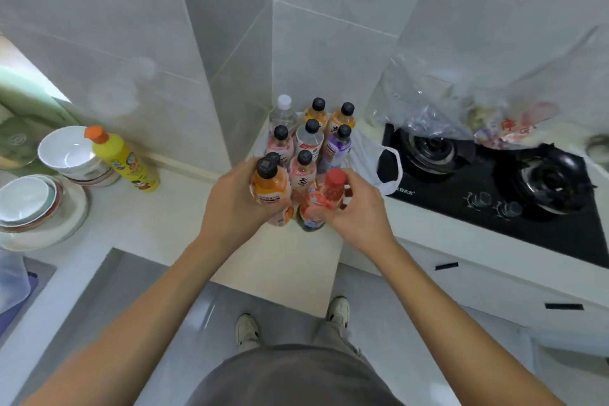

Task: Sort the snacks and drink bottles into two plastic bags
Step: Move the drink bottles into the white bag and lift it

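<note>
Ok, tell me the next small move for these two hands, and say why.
Probably set both held bottles down among the standing cluster. The left hand grips an orange bottle, the right hand a red-capped bottle, and the other bottles stand on what looks like the white bag spread by the stove.

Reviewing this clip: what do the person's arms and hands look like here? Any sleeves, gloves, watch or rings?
Both forearms are bare all the way to the bottom edge of the head view; no sleeve shows. The left hand and right hand are bare too: no gloves, and no watch, bracelet or ring visible on wrists or fingers. Each arm enters from a lower corner of the picture. Below them are a grey garment and light shoes.
</note>
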`<action>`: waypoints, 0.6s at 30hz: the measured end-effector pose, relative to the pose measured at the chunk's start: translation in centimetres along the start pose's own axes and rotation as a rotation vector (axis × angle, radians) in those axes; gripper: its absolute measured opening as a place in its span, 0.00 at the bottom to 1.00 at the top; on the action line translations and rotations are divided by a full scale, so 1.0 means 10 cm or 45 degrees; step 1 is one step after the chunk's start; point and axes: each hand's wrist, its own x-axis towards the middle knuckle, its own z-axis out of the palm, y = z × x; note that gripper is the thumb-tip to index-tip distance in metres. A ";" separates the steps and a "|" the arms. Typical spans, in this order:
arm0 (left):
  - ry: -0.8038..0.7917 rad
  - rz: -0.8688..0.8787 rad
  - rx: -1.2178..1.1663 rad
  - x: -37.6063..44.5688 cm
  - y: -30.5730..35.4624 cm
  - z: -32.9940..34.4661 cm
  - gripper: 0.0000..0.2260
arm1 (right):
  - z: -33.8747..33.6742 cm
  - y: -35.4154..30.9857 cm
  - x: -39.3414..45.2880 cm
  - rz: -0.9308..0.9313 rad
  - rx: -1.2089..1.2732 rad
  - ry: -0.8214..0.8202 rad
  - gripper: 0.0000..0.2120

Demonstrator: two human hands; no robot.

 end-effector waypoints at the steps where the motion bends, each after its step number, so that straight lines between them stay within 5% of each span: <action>1: 0.000 0.010 -0.024 0.05 0.11 0.09 0.22 | -0.13 0.03 0.07 -0.002 0.003 0.000 0.29; 9: 0.024 0.059 0.048 0.54 0.65 0.81 0.19 | -0.82 0.35 0.71 -0.077 -0.072 0.060 0.27; 18: 0.094 0.067 0.606 0.94 0.44 1.43 0.22 | -0.70 0.88 1.28 -0.029 -0.210 -0.243 0.27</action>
